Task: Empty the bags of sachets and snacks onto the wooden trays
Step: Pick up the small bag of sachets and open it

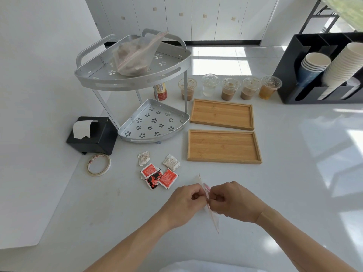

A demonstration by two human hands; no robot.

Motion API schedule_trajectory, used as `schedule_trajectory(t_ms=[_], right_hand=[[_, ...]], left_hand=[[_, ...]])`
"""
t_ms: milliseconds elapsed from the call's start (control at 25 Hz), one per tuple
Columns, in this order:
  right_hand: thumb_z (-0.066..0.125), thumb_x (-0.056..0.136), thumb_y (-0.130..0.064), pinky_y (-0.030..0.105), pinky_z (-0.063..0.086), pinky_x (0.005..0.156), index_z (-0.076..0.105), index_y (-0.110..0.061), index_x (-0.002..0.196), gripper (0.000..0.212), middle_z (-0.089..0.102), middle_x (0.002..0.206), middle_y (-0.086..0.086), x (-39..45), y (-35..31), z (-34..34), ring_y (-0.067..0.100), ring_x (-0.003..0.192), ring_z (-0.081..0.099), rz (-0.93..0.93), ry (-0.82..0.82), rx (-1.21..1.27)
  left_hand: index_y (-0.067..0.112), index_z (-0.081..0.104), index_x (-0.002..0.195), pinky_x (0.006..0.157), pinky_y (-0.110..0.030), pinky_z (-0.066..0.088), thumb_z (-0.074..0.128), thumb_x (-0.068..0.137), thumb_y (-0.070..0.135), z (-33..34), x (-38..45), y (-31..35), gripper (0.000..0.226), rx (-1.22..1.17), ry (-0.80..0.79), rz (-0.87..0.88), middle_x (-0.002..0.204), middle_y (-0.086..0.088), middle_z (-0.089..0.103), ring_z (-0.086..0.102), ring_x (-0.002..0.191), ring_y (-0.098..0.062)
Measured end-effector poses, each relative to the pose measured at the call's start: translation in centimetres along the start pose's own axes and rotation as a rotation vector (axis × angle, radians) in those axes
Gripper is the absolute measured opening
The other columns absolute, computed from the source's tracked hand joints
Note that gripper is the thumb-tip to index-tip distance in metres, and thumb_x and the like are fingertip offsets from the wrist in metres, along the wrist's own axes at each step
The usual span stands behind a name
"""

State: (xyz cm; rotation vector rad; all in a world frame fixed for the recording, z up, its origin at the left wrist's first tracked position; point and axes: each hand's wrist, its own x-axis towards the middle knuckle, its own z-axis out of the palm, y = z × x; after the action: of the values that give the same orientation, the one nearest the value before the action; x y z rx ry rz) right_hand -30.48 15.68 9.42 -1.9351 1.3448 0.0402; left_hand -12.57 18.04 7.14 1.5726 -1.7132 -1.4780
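My left hand (183, 203) and my right hand (234, 202) both pinch the top edge of a small clear zip bag (213, 218) just above the white table. The bag looks flat, and I cannot tell what it contains. Several red and white sachets (157, 173) lie loose on the table to the left of my hands. Two wooden trays sit side by side beyond them, the near tray (224, 160) and the far tray (222, 124), with nothing on either. A second zip bag (135, 55) with brownish snacks rests on the top shelf of a metal corner rack (135, 83).
A black tissue box (92, 138) and a tape roll (99, 164) lie at the left. Several lidded drink cups (229, 89) stand behind the trays, a sauce bottle (161, 93) under the rack. A black organiser with stacked paper cups (322, 71) stands at the right.
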Motion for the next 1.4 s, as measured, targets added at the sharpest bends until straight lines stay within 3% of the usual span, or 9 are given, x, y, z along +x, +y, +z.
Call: schedule_trajectory(t_ms=[120, 240, 400, 520, 880, 1040, 1160, 1240, 1400], right_hand=[[0.057, 0.075, -0.029, 0.025, 0.032, 0.051, 0.049, -0.021, 0.054, 0.023, 0.047, 0.051, -0.003, 0.2, 0.1, 0.5, 0.011, 0.047, 0.036, 0.004, 0.023, 0.065], [0.058, 0.07, -0.026, 0.025, 0.03, 0.051, 0.052, -0.012, 0.056, 0.021, 0.045, 0.051, -0.002, 0.1, 0.2, 1.0, 0.01, 0.049, 0.032, 0.027, 0.077, 0.198], [0.058, 0.07, -0.025, 0.028, 0.027, 0.05, 0.05, -0.008, 0.056, 0.023, 0.038, 0.048, -0.002, -0.2, 1.0, -0.3, 0.01, 0.048, 0.029, 0.067, 0.209, 0.156], [0.061, 0.071, -0.027, 0.025, 0.029, 0.046, 0.046, -0.017, 0.05, 0.028, 0.04, 0.042, -0.006, -1.3, 2.8, -2.7, 0.01, 0.043, 0.033, 0.176, 0.328, 0.09], [0.055, 0.076, -0.034, 0.023, 0.03, 0.046, 0.044, -0.02, 0.054, 0.028, 0.041, 0.044, -0.006, -2.1, 2.7, -3.7, 0.012, 0.046, 0.037, 0.322, 0.336, -0.14], [0.045, 0.081, -0.043, 0.028, 0.038, 0.046, 0.056, -0.014, 0.062, 0.036, 0.052, 0.048, 0.001, -2.2, 0.7, -4.1, 0.021, 0.048, 0.049, 0.238, 0.54, -0.202], [0.034, 0.089, -0.052, 0.037, 0.055, 0.062, 0.072, -0.01, 0.076, 0.058, 0.068, 0.061, 0.008, -0.7, -2.1, -3.7, 0.024, 0.063, 0.064, 0.219, 0.325, -0.063], [0.033, 0.093, -0.052, 0.04, 0.057, 0.07, 0.075, -0.008, 0.079, 0.063, 0.073, 0.066, 0.009, 0.8, -2.8, -3.6, 0.025, 0.068, 0.068, 0.287, 0.234, -0.031], [0.048, 0.088, -0.039, 0.03, 0.047, 0.053, 0.056, -0.005, 0.059, 0.045, 0.072, 0.068, 0.011, 2.8, -2.6, -4.0, 0.023, 0.054, 0.054, 0.345, 0.381, -0.076]], left_hand=[[0.029, 0.055, 0.066, 0.052, -0.017, 0.033, 0.05, 0.088, 0.019, 0.1, 0.2, 0.1, 0.025, 0.054, -0.041, -0.029, 0.058, 0.013, 0.052, 0.042, 0.054, -0.002], [0.027, 0.055, 0.066, 0.048, -0.015, 0.03, 0.051, 0.087, 0.019, -0.1, 0.3, 0.3, 0.024, 0.069, -0.04, -0.011, 0.052, 0.017, 0.049, 0.04, 0.05, -0.002], [0.028, 0.046, 0.058, 0.047, -0.016, 0.028, 0.055, 0.086, 0.021, -1.3, 0.3, 0.5, 0.03, 0.143, 0.063, 0.022, 0.049, 0.015, 0.044, 0.037, 0.05, -0.004], [0.028, 0.044, 0.053, 0.047, -0.016, 0.029, 0.058, 0.084, 0.02, -4.0, 0.1, 0.0, 0.035, 0.163, 0.126, 0.001, 0.047, 0.014, 0.043, 0.037, 0.049, -0.003], [0.017, 0.055, 0.06, 0.053, -0.021, 0.033, 0.059, 0.083, 0.023, -5.0, 1.0, 0.8, 0.024, 0.09, 0.092, -0.013, 0.052, 0.012, 0.047, 0.04, 0.053, -0.006], [0.018, 0.059, 0.063, 0.055, -0.023, 0.036, 0.056, 0.083, 0.026, -3.7, 1.5, 1.7, 0.021, 0.056, 0.074, 0.01, 0.055, 0.012, 0.051, 0.044, 0.055, -0.006], [0.019, 0.059, 0.063, 0.053, -0.021, 0.035, 0.056, 0.083, 0.026, -2.5, 2.0, 2.6, 0.021, 0.041, 0.076, 0.037, 0.053, 0.012, 0.051, 0.044, 0.054, -0.005], [0.02, 0.06, 0.064, 0.052, -0.019, 0.034, 0.056, 0.084, 0.024, -2.0, 2.1, 3.0, 0.021, 0.057, 0.07, 0.058, 0.054, 0.012, 0.052, 0.043, 0.053, -0.004], [0.016, 0.065, 0.073, 0.055, -0.017, 0.036, 0.056, 0.083, 0.023, -1.2, 2.2, 3.3, 0.015, 0.042, 0.055, 0.111, 0.064, 0.007, 0.058, 0.047, 0.059, -0.004]])
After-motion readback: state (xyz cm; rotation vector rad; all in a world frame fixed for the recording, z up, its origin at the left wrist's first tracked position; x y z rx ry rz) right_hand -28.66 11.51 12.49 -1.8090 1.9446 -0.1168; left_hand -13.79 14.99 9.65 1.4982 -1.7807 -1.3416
